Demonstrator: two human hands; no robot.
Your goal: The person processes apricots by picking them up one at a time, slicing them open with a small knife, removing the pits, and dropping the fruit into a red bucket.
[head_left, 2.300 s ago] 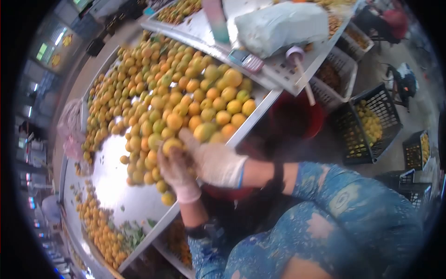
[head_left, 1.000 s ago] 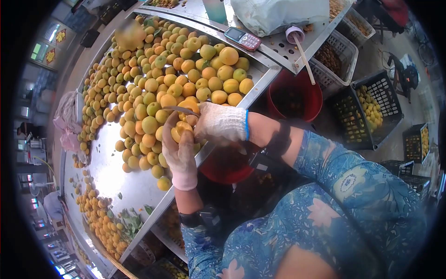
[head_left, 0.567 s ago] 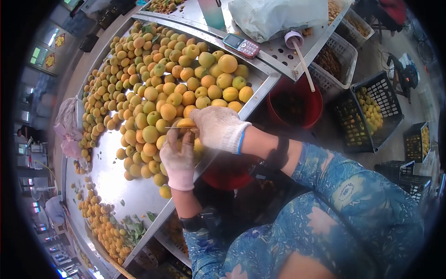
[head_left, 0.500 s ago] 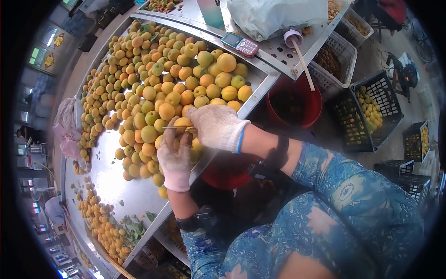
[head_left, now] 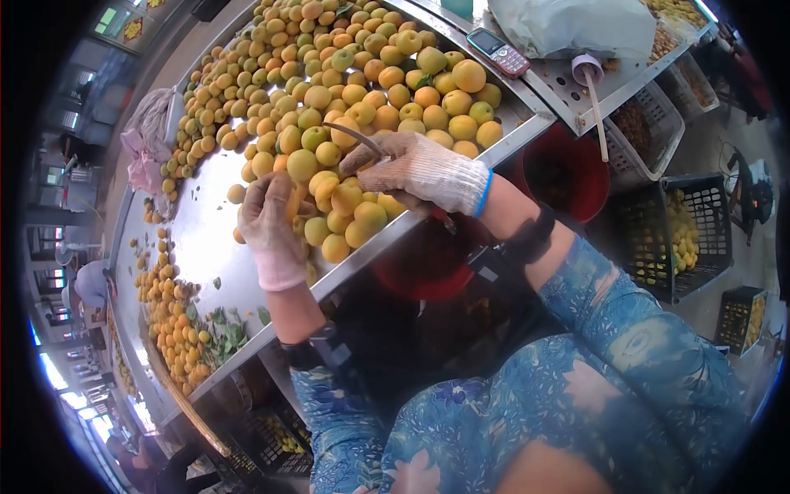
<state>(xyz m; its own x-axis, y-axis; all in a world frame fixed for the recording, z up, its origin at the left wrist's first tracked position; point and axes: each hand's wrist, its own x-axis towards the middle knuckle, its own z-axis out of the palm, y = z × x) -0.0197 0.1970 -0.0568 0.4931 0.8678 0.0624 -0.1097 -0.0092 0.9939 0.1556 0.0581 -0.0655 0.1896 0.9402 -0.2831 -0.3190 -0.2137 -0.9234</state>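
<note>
While left hand [head_left: 267, 224] is clasping one apricot [head_left: 293, 202] at near-left edge of fruit pile [head_left: 370, 74], fingers curled around it, right hand [head_left: 421, 169] is gripping knife [head_left: 355, 140] in closed fist, blade pointing far-left over pile. Pile is lying on steel table [head_left: 202, 247]. Red bucket [head_left: 568, 173] is standing right, below table.

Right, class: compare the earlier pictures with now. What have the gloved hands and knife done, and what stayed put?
The right hand has drawn the knife off the apricot and away from the left hand, which still grips it. The mobile phone, red bucket and apricot pile stayed put.
</note>
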